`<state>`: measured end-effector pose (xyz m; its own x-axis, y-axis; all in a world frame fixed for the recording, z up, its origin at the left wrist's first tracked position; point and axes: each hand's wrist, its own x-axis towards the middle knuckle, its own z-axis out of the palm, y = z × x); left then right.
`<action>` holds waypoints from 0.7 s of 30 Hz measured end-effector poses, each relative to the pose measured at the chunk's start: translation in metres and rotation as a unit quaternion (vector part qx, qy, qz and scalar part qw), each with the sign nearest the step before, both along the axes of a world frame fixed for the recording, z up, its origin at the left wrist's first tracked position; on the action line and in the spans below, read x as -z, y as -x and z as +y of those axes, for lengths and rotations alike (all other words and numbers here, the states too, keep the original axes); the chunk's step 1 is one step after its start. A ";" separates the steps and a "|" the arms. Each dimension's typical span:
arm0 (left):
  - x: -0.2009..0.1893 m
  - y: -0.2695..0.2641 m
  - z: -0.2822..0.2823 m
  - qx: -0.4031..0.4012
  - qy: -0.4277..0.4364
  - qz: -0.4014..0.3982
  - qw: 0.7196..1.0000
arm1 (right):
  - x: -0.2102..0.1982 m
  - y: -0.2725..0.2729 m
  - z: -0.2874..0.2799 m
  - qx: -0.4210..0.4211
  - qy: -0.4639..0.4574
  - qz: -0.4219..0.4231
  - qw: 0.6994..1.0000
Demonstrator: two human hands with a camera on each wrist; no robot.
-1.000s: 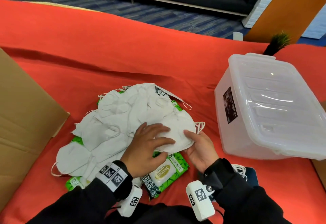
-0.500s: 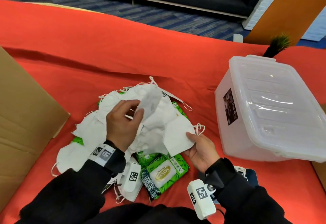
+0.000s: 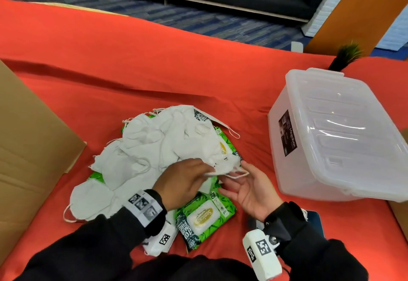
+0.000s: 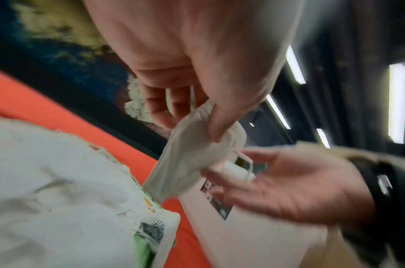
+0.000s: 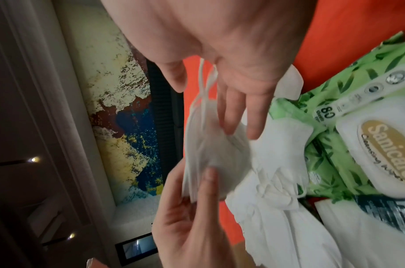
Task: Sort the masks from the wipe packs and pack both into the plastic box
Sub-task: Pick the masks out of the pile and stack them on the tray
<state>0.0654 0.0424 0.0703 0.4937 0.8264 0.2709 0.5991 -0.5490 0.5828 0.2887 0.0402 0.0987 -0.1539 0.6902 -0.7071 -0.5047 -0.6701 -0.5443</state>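
A heap of white masks [image 3: 154, 148] lies on the red cloth, covering several green wipe packs; one wipe pack [image 3: 205, 216] shows at the heap's near edge. My left hand [image 3: 205, 170] pinches one folded mask [image 3: 223, 169] between thumb and fingers, lifted just off the heap. My right hand [image 3: 234, 176] lies palm up beside it, fingers straight, with the mask's ear loop across them. The left wrist view shows the pinched mask [image 4: 197, 154] above the open right palm [image 4: 288, 190]. The clear plastic box [image 3: 331, 137] stands to the right with its lid on.
A brown cardboard box [image 3: 28, 148] stands at the left. A small dark plant [image 3: 346, 55] and an orange chair [image 3: 364, 11] are behind the plastic box. A dark blue flat item [image 3: 315, 221] lies under my right wrist. Bare red cloth [image 3: 154, 59] stretches beyond the heap.
My left hand carried a mask down and right from the heap's top to my right hand. The right hand let go of the mask edge it held and turned palm up.
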 end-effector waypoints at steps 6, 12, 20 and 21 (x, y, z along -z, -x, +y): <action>-0.019 0.014 0.011 -0.024 0.288 -0.128 0.949 | -0.007 -0.023 0.009 -0.112 -0.261 -0.267 0.921; -0.033 0.002 0.009 0.038 0.255 -0.058 0.964 | -0.004 -0.023 0.014 -0.514 -0.290 -0.262 0.763; -0.013 0.003 -0.008 0.019 0.307 0.002 0.951 | 0.003 -0.073 0.001 -0.154 -0.126 -0.085 0.976; -0.012 -0.003 -0.009 0.022 0.297 0.011 0.955 | 0.001 -0.076 -0.003 -0.122 -0.105 -0.042 0.986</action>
